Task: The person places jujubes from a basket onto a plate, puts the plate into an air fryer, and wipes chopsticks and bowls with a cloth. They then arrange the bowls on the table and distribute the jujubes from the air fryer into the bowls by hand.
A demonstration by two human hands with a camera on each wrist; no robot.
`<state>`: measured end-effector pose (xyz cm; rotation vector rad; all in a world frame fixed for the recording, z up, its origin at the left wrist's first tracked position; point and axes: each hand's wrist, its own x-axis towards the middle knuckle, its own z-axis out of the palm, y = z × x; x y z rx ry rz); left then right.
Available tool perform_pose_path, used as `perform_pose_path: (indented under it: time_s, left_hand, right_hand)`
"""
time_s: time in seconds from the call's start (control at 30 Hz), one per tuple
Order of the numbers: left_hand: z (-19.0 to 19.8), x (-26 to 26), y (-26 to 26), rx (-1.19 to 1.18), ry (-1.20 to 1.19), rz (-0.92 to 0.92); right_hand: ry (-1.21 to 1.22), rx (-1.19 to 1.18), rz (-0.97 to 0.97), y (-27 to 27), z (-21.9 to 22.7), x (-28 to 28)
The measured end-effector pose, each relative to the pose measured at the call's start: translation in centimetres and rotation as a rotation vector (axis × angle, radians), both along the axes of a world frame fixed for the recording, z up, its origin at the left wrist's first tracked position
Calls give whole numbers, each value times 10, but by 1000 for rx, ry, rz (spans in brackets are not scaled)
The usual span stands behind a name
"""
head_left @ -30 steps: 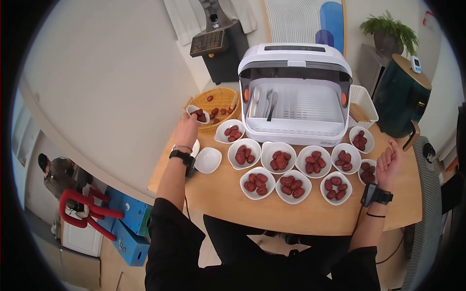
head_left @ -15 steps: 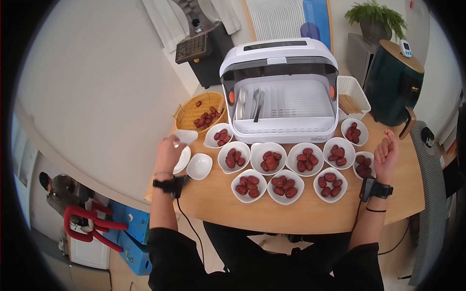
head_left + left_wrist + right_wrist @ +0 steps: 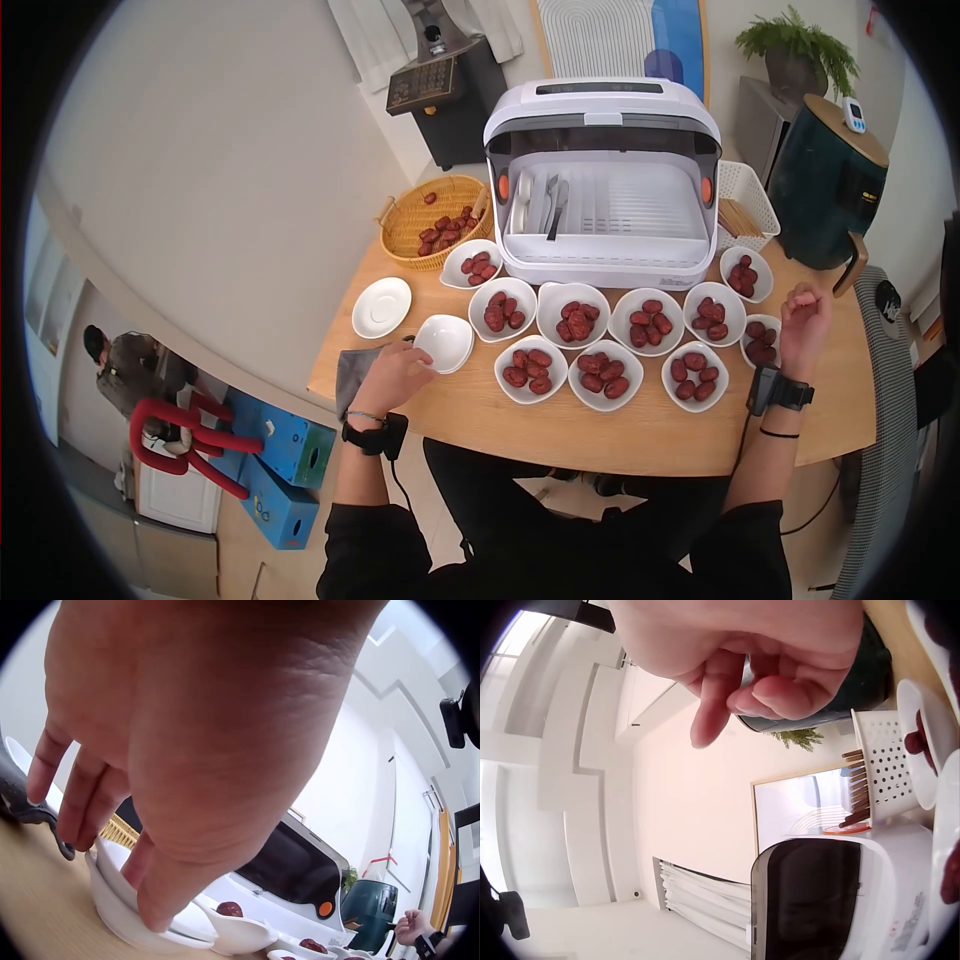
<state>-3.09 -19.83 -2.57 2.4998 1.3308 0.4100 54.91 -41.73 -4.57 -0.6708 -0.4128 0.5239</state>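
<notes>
My left hand (image 3: 398,370) is at the table's front left, and its fingers (image 3: 154,911) grip the near rim of an empty white bowl (image 3: 445,342) that stands on the wooden table (image 3: 600,435). The left wrist view shows the bowl (image 3: 124,919) right under the fingertips. Several white bowls of red dates (image 3: 527,369) sit in rows to its right. My right hand (image 3: 803,305) hovers over the right end of the rows, loosely curled and holding nothing. A wicker basket (image 3: 440,222) with loose dates stands at the back left.
An empty white saucer (image 3: 381,307) lies left of the bowls and a grey cloth (image 3: 352,370) lies beside my left hand. A white dish cabinet (image 3: 605,180) stands open behind the bowls. A white perforated caddy (image 3: 745,205) and a dark green appliance (image 3: 825,190) stand at the right.
My left hand tipped a bowl of dates at the basket, then carried the empty bowl back toward me and set it down at the front left. The right hand stayed put.
</notes>
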Motion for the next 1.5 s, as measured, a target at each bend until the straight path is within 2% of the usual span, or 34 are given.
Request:
perform_pose_path:
  time_s: [0.07,0.13,0.2,0.27,0.33,0.4,0.53,0.6,0.7,0.83,0.97,1.13,1.2,1.27,1.33,1.37,1.4,1.47,1.5]
  left_hand:
    - [2,3,2,-8,72,-101]
    - [4,5,5,-22,66,-98]
    - [10,11,12,-36,61,-95]
    - [18,20,22,-20,-18,-32]
    - [20,36,37,31,-5,-1]
    - [25,53,55,-24,57,43]
    - [0,70,112,-51,117,-10]
    - [-12,72,134,-87,104,-97]
    - [-17,76,138,-194,-18,-7]
    - [-13,67,126,-128,-135,78]
    - [11,50,97,-92,-193,135]
    - [26,33,126,68,-216,178]
    - [28,37,149,328,-75,212]
    - [31,45,171,334,-28,226]
    - [29,55,191,373,160,315]
    - [35,67,184,510,299,348]
    - [28,70,194,510,292,342]
    - [17,79,213,978,745,474]
    - [16,83,214,975,741,472]
  right_hand:
    - [-30,-41,-64,2,-5,1]
    - [16,-56,-97,3,-5,-1]
    - [16,-84,-128,7,16,-21]
    - [16,-111,-158,8,20,-26]
    - [-6,-74,-149,8,9,-17]
    - [24,-79,-117,7,0,-7]
    - [101,-66,-18,8,-17,11]
    - [71,-56,-3,8,-11,4]
    - [32,-29,38,9,-5,-2]
    - [3,3,62,9,-4,-4]
    - [-21,3,85,9,0,-11]
    - [-13,-30,68,10,6,-18]
    - [-9,-27,81,10,6,-17]
    - [-9,-22,86,8,6,-16]
    - [-22,-12,82,8,5,-15]
    - [-27,-12,75,8,5,-15]
    - [-13,-31,59,8,6,-17]
    - [-4,-52,37,9,7,-17]
    - [2,-63,53,9,8,-17]
